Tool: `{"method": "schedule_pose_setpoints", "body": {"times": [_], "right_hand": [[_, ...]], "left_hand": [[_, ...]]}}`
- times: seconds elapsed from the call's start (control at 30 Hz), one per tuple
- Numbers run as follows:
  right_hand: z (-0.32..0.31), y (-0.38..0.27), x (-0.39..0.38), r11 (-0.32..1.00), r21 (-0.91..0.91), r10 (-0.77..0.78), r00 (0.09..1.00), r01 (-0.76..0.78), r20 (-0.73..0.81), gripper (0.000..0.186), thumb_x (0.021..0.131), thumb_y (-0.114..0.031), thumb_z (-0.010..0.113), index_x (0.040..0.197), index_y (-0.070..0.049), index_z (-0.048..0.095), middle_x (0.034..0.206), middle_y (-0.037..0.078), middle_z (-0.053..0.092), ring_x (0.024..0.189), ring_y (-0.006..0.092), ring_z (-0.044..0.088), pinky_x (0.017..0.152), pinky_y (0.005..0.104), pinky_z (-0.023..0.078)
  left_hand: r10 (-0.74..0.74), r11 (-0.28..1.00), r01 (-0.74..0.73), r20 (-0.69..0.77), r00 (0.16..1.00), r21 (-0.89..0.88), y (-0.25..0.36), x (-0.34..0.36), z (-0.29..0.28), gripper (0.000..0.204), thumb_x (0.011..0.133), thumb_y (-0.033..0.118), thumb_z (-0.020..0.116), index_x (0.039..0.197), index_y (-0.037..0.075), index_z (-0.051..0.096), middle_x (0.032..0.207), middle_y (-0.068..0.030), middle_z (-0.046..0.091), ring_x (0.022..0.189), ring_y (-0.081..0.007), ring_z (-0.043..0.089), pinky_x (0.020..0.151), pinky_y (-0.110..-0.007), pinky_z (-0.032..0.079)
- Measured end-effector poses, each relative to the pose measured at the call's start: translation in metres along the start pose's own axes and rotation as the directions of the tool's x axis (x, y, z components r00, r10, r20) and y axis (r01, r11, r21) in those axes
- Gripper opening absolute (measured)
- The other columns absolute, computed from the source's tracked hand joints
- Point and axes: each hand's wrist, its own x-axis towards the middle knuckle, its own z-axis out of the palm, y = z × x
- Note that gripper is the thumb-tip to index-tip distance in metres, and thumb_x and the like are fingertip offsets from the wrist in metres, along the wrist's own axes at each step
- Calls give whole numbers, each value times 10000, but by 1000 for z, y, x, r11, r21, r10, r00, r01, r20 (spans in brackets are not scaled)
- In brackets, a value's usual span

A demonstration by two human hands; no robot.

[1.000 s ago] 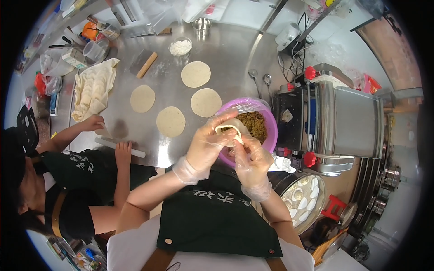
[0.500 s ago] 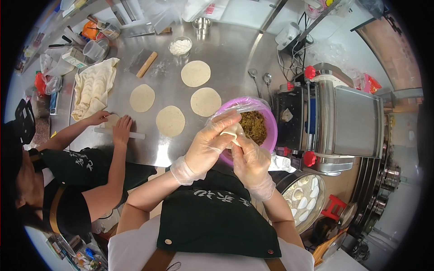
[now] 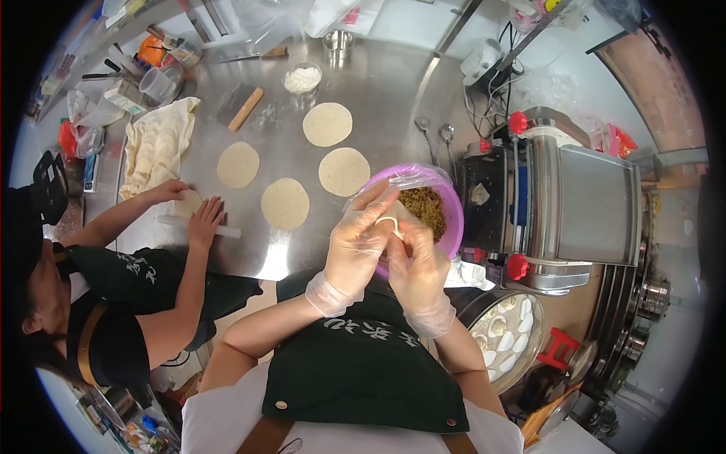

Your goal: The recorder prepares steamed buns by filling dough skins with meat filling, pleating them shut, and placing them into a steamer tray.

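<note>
Two hands in clear gloves [image 3: 330,295] meet at chest height, pinching a small folded dough wrapper [image 3: 389,222] between them. The left hand [image 3: 358,240] cups it from the left, fingers pointing up and away; the right hand [image 3: 417,266] grips its near side with thumb and fingertips. The wrapper's pale, curved lip faces upward, bending from upper left to lower right; fingers cover the rest, so its long axis cannot be told.

Just beyond and to the right, partly behind the hands, a pinkish-purple bowl [image 3: 456,219] holds crumbly brown-green filling [image 3: 425,210], with clear plastic film [image 3: 408,178] over its far rim. Farther back, a small clear bowl [image 3: 318,80] contains something white. At lower right, below the tabletop [image 3: 386,91], a round tray [image 3: 539,342] carries many pale folded pieces [image 3: 507,338].

Four flat dough discs [image 3: 285,203] lie apart left of the bowl, and shiny metal stretches from them to two spoons [image 3: 447,134]. The tabletop's near edge runs in front of the person. At left, a co-worker's hands [image 3: 205,222] work a white rolling pin [image 3: 228,231].
</note>
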Motion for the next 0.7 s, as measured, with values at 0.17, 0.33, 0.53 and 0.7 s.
{"method": "schedule_pose_setpoints", "body": {"times": [0.17,0.33,0.53,0.7], "right_hand": [[-6,3,6,984,-144,-93,990,107,103,311,795,26,721,1084,4,608,727,137,662,543,286,651,483,365,494],[-8,5,4,983,-133,-113,989,125,95,332,789,23,721,1097,0,600,713,138,654,539,288,646,481,366,493],[-7,4,2,998,-2,59,993,-60,105,268,819,33,711,1059,4,595,735,134,668,532,230,650,481,338,496],[-13,-8,-3,730,494,402,881,-473,249,221,841,60,705,1045,13,633,796,124,660,606,163,636,543,258,500]], "left_hand": [[177,984,-178,49,983,27,-7,5,-3,443,904,-37,604,1323,109,622,1467,-144,463,1300,-243,479,1021,-329,439],[114,981,-131,121,986,146,2,4,-9,448,894,-13,632,1327,100,615,1490,-179,432,1314,-251,469,1034,-349,432],[222,912,-274,195,955,304,20,7,-8,594,943,279,653,1458,76,438,1530,-159,377,1338,-263,440,1075,-394,404],[22,880,44,134,991,-473,-9,13,-6,690,985,631,370,1318,40,496,1330,-154,540,1206,-274,540,1043,-428,432]]}}
